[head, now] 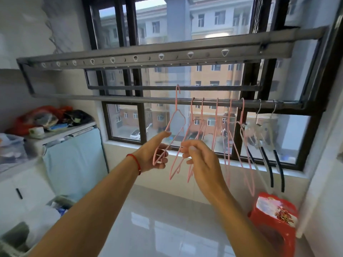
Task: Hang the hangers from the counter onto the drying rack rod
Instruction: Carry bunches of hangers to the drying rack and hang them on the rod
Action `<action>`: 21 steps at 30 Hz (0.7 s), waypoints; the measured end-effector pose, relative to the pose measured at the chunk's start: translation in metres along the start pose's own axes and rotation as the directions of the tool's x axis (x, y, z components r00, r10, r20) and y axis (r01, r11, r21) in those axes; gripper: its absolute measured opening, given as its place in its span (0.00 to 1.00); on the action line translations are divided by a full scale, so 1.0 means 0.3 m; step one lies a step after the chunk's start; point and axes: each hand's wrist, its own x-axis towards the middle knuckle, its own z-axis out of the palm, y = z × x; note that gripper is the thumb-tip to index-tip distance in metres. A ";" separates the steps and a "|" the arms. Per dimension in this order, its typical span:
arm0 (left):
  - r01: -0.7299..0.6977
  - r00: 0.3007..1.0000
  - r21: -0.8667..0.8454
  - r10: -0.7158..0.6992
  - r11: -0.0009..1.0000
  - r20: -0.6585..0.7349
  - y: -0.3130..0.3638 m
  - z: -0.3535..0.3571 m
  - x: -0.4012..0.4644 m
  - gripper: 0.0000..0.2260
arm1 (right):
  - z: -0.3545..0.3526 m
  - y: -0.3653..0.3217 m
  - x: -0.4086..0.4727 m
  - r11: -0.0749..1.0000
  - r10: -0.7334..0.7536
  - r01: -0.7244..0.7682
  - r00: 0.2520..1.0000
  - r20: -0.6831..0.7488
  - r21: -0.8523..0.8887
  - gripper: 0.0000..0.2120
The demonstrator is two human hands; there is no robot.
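Observation:
A pink wire hanger (176,115) is raised in my left hand (155,154), which grips its lower corner. Its hook pokes up just above the grey drying rack rod (115,98) and is not on it. My right hand (198,156) pinches the lower part of a second pink hanger (191,127) whose hook sits on the rod. Several more pink hangers (230,138) hang on the rod to the right, followed by two clear ones with dark tips (267,138).
The rack's upper perforated bar (148,57) runs above, in front of a black-framed window (185,138). A cluttered shelf (61,132) over a blue-covered appliance stands at the left. A red stool (274,219) sits on the shiny tile floor at lower right.

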 end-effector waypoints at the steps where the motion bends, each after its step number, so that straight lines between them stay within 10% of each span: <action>1: 0.004 1.000 0.009 -0.004 1.000 -0.001 0.005 0.008 0.019 0.31 | -0.015 0.009 0.015 1.000 -0.003 0.003 1.000 0.004 -0.011 0.13; 16: 0.062 0.998 0.270 -0.061 0.961 -0.010 -0.048 -0.013 0.061 0.37 | -0.047 0.063 0.081 0.994 -0.005 0.000 0.999 -0.049 -0.106 0.11; 19: -0.122 0.933 0.507 0.273 0.853 -0.234 -0.019 -0.004 0.005 0.28 | -0.041 0.062 0.050 0.997 0.019 -0.024 0.997 -0.076 -0.069 0.09; 21: -0.264 0.673 0.700 0.647 0.664 -0.359 -0.006 0.029 -0.035 0.21 | -0.035 0.065 0.021 0.996 0.025 -0.036 0.991 -0.134 -0.078 0.08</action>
